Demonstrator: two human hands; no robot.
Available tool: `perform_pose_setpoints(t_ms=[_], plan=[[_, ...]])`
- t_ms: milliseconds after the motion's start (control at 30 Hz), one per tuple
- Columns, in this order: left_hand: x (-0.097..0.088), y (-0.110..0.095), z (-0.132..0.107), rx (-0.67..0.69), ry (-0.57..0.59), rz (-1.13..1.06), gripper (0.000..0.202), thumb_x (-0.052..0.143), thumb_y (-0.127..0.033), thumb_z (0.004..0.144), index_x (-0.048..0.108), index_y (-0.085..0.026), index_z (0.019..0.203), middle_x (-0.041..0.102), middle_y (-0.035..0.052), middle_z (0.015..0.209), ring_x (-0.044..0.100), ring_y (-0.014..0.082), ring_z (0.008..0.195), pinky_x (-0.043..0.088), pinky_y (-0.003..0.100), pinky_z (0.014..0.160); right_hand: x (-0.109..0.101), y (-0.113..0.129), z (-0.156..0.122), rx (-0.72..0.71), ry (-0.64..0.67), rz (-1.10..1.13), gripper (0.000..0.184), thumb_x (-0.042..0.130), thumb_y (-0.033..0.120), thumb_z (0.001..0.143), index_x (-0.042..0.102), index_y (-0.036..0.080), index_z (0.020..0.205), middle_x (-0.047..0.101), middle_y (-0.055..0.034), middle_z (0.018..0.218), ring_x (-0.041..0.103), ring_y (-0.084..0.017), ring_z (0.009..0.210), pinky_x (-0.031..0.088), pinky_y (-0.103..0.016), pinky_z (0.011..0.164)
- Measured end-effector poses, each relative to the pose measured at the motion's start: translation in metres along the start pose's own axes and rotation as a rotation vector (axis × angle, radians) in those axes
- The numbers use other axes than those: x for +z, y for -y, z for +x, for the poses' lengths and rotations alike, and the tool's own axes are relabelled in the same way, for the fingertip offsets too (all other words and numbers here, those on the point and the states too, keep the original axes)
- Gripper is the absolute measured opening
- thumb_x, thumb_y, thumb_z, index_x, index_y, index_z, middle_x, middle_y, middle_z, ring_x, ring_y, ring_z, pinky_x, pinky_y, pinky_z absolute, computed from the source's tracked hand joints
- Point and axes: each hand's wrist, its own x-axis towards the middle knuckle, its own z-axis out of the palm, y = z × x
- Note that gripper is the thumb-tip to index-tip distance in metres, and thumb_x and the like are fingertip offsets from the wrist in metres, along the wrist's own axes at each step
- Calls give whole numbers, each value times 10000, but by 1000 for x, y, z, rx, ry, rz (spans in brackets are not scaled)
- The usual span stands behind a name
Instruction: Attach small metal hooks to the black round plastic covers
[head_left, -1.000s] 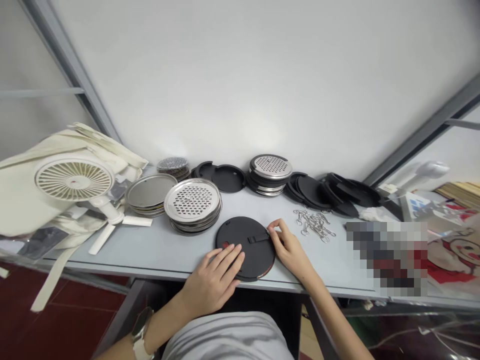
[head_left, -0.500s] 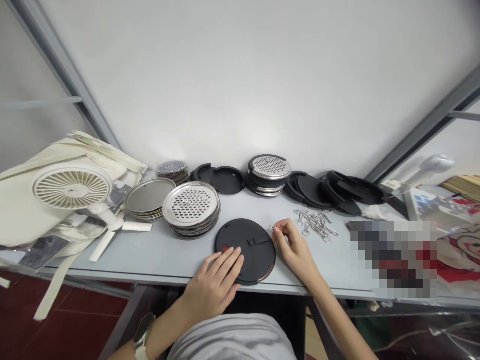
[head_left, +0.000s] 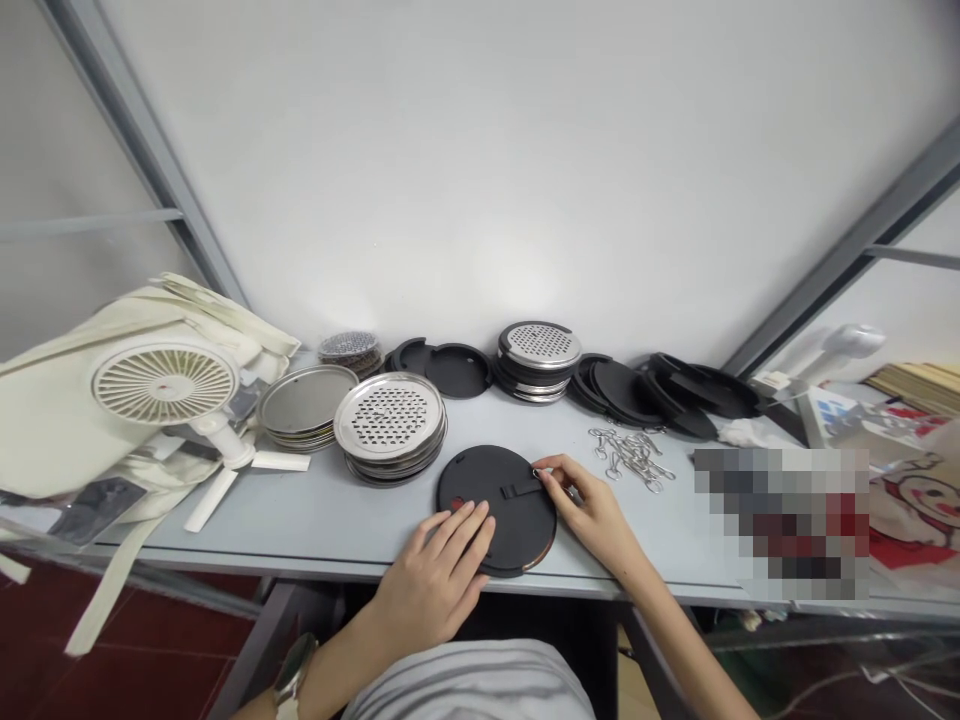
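Partway along, by the look of it: pinching a small silver metal clip (head_left: 535,473) at the edge of a flat, round black plastic disc (head_left: 514,525), lower centre of the frame.
Steadies the disc with the left hand (head_left: 448,570), fingers flat and slightly parted; grips the clip between right hand (head_left: 589,505) thumb and forefinger, cannot tell whether fastened. Leaves loose silver wire clips (head_left: 631,455) right of centre, apparently unused; shows a black-rimmed stack of perforated silver discs (head_left: 540,345) mid-frame, seemingly assembled.

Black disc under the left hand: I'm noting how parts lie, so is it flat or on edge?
Flat: the black disc lies broad face up on the table, the left hand resting on it.
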Motion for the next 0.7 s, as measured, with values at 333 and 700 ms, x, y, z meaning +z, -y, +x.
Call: perform_pose_setpoints(t_ms=[333,700], plan=[[0,1,-2,-8,47,-39,481,369,-299,975,376,-109,1417,351,98,1486,309,238,1359,286,377,1067,-1,1,-2,98,85,-2,250,403,437,970,509,214,1008,472,60,554,364,-128,502,286,-227,502],[-1,0,-2,-13,81,-48,489,343,-314,981,361,-102,1421,316,104,1503,303,248,1360,286,380,1061,0,1,-3,94,129,-33,248,378,433,978,474,221,1064,454,67,535,353,-134,492,286,-230,497]])
